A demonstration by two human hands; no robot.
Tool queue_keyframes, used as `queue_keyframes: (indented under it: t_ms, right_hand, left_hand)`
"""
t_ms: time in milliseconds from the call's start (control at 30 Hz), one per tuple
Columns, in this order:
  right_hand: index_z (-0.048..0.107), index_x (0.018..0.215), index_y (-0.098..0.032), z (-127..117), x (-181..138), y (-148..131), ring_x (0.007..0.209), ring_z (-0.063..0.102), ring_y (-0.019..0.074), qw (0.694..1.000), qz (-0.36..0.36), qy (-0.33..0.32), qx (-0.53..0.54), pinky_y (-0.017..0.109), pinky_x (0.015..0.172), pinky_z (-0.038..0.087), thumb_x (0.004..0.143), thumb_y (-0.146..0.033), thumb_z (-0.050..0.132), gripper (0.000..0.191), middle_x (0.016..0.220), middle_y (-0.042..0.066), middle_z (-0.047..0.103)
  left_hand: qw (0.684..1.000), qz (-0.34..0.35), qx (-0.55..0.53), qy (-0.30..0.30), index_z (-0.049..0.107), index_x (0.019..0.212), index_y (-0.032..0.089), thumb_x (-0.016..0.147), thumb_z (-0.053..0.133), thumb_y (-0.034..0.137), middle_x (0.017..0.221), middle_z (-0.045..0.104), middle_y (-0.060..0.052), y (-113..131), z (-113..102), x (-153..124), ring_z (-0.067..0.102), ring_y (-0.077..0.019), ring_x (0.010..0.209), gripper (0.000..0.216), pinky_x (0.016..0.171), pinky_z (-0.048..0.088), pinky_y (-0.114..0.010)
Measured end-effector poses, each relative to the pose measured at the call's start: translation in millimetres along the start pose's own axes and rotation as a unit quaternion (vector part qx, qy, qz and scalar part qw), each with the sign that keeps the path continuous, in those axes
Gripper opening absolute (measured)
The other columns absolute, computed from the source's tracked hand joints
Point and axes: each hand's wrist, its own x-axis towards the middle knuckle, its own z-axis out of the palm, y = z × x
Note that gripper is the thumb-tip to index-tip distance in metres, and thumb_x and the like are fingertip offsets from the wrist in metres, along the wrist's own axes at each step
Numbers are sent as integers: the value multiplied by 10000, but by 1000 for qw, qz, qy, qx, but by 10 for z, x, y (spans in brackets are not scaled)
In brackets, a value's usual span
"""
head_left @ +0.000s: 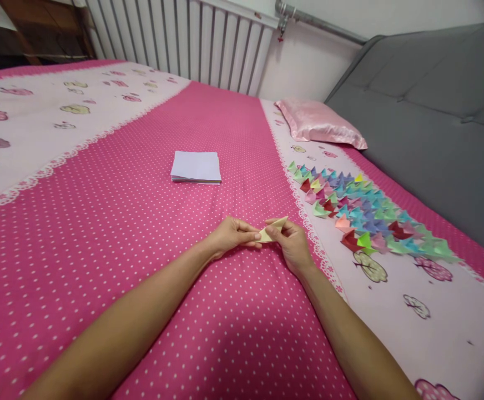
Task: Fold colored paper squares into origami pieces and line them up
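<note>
A small pale yellow folded paper piece (272, 230) is pinched between both my hands just above the pink dotted bedsheet (142, 222). My left hand (230, 235) grips its left end with fingers closed. My right hand (292, 243) holds its right side, fingers closed around it. To the right lies a spread of several folded paper pieces (362, 214) in green, blue, red and pink. A stack of square paper sheets (196, 166) with a pale lilac top sheet rests farther away on the sheet.
A pink satin pillow (319, 122) lies at the head of the bed beside a grey padded headboard (433, 128). A white radiator (192, 41) stands behind the bed. The sheet's side bands (412, 311) carry tree prints.
</note>
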Motion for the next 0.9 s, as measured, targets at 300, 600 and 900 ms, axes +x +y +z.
queue_keyframes:
  t_ms: [300,600,900]
  right_hand:
    - [694,852,-186,7,-1,-3,631,603,137,999,-3,-11,-30,265,602,485,653,-335,736,252,719,13,679]
    - [712,742,-187,0,-3,-55,770,639,184,994,-36,-70,-73,339,764,489,694,-306,708,128,783,38,708]
    - [680,849,-174,-9,30,-15,663,630,143,997,67,-5,37,284,688,488,569,-279,786,317,753,6,703]
  left_hand:
    - [998,20,14,61,701,683,86,567,781,258,609,689,-63,-21,11,20,630,-112,546,222,623,524,-249]
    - [982,60,106,141,702,633,105,562,775,251,514,644,-30,-14,2,46,539,-72,445,178,457,429,-186]
    - [988,26,123,94,692,726,98,670,696,216,547,650,-23,11,-15,31,576,-74,471,131,497,455,-186]
